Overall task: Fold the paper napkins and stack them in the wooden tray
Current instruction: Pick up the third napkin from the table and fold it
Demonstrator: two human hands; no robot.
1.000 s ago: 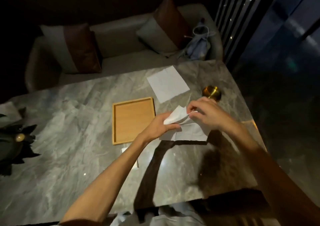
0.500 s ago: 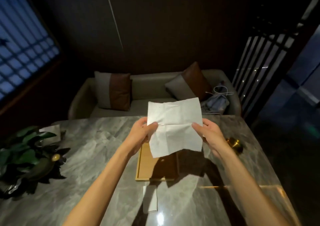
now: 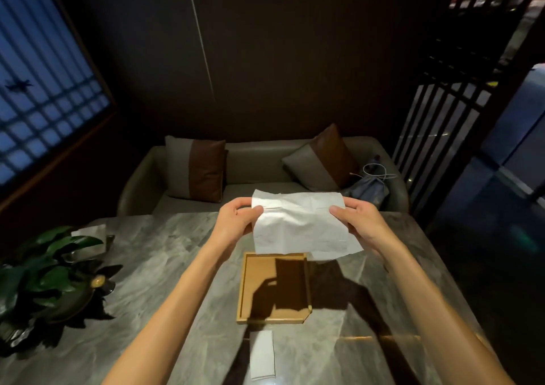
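A white paper napkin (image 3: 298, 222) hangs in the air above the far end of the wooden tray (image 3: 245, 290). My left hand (image 3: 236, 222) pinches its left edge and my right hand (image 3: 358, 222) pinches its right edge. The napkin's top part is folded over toward me, so it looks doubled. The tray lies on the marble table (image 3: 153, 266) with nothing in it, partly under the shadow of my hands. A narrow folded napkin (image 3: 262, 355) lies on the table just in front of the tray.
A potted green plant (image 3: 44, 281) sits at the table's left edge, with a tissue box (image 3: 91, 234) behind it. Beyond the table stands a sofa (image 3: 250, 160) with two cushions and a bag (image 3: 368, 188). The table's right edge drops to dark floor.
The napkin was lifted off the table a second ago and held spread out. Since then its top has folded down, making it shorter. The view tilted up.
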